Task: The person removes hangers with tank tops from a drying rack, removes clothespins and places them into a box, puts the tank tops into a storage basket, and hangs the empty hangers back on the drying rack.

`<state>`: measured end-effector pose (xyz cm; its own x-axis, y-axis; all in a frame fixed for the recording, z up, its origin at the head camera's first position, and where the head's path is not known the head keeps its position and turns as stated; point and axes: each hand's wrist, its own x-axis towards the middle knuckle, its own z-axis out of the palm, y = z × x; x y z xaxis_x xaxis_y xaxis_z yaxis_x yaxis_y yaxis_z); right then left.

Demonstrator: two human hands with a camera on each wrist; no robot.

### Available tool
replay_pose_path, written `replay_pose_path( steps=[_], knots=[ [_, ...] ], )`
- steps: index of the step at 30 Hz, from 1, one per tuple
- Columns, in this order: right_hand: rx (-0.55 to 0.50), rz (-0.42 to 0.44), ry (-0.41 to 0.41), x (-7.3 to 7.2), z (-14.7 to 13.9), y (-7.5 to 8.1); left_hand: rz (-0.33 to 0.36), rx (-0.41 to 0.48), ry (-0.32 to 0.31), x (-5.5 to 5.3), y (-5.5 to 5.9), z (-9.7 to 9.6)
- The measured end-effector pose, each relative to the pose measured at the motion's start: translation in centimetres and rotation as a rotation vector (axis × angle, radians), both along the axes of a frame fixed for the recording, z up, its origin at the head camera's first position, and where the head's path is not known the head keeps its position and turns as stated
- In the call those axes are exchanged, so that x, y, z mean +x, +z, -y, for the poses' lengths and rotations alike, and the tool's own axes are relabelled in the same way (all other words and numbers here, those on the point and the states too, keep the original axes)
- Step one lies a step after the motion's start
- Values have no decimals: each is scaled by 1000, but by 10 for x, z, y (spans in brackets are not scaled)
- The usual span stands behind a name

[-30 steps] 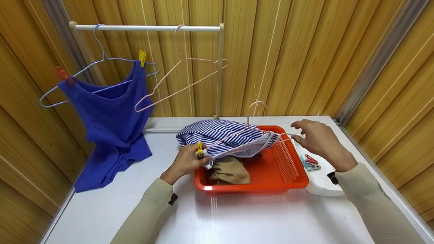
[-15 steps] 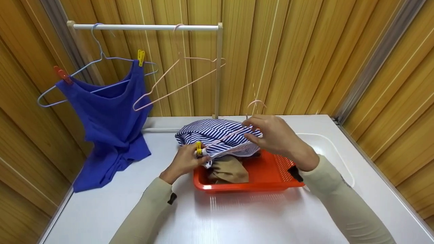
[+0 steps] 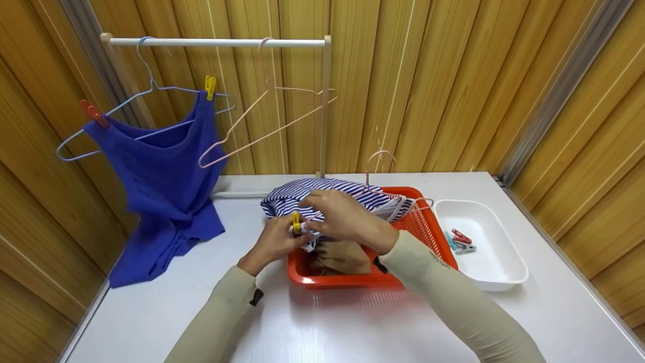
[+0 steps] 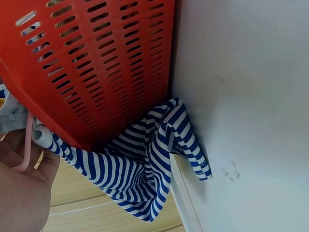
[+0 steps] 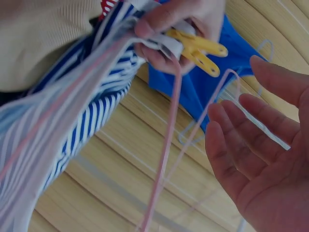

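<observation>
My left hand (image 3: 274, 237) pinches the shoulder edge of a blue-and-white striped garment (image 3: 297, 194), together with the end of a pink hanger (image 5: 166, 140). At that spot a yellow clothespin (image 5: 203, 50) sits on the cloth. The garment spills over the left side of a red basket (image 3: 347, 281), and its loose part (image 4: 149, 179) lies bunched on the table. My right hand (image 3: 347, 219) is beside the left one, in front of the garment, fingers loosely spread and holding nothing. The hanger's hook (image 3: 381, 154) sticks up behind the basket.
A tan cloth (image 3: 342, 257) lies in the basket. To its right, a white tray (image 3: 504, 257) contains several clothespins (image 3: 461, 236). At the back left, a rack (image 3: 221, 42) carries a blue garment (image 3: 166, 166) pegged to a blue hanger, and a bare pink hanger (image 3: 272, 133).
My right hand has swept left from beside the white tray, across the basket, to my left hand. The left hand has kept its hold on the garment and hanger.
</observation>
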<state>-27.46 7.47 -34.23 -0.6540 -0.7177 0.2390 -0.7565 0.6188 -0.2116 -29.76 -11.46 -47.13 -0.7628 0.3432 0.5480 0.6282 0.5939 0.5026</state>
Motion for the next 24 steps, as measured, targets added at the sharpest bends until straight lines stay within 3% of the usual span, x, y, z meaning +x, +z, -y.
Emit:
replay_pose_path(
  steps=[7, 14, 20, 24],
  knots=[
    [41, -10, -44, -4, 17, -12, 21, -14, 2, 0, 0, 0],
    [38, -71, -33, -8, 23, -20, 29, 0, 7, 0, 0, 1],
    [-52, -72, 12, -10, 23, -23, -12, 20, -2, 0, -1, 0],
    [-110, -96, 53, -11, 23, -23, 11, 11, 0, 0, -1, 1]
  ],
)
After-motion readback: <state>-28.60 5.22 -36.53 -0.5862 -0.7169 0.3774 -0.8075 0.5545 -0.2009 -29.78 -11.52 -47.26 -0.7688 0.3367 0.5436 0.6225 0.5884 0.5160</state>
